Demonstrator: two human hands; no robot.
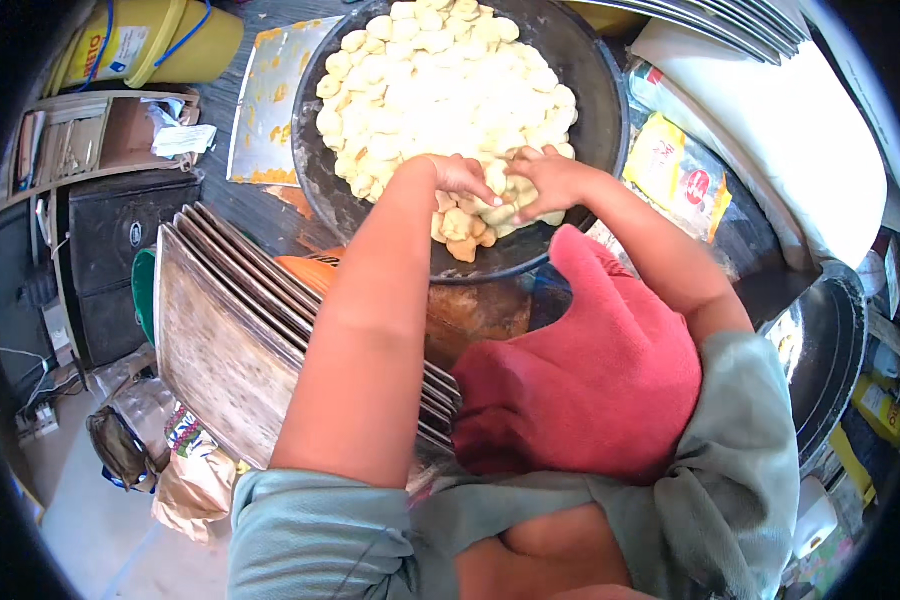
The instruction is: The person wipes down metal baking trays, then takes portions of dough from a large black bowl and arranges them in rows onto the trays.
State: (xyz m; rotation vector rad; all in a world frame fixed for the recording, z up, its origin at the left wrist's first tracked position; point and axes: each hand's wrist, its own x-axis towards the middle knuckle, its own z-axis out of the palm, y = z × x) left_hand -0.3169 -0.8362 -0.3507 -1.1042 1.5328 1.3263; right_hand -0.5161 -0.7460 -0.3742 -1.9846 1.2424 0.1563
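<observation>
A big dark round basin [608,110] is heaped with small, pale, rounded dough pieces [370,110]; bright light washes out the middle of the heap. Both my hands are at the near side of the heap, close together. My left hand [460,177] is closed on dough pieces, its thumb pointing right and its other fingers partly hidden. Just right of it, my right hand [553,182] curls its fingers around more dough pieces. A few browner lumps [462,235] lie below my hands against the near wall. Red cloth [600,380] hangs near my right forearm.
Several metal trays [230,340] stand stacked on edge at my left. A stained sheet [275,100] lies left of the basin, near a yellow bucket [200,45]. To the right are a yellow-and-clear plastic packet [675,175], a white sack [770,120] and another dark basin [835,360].
</observation>
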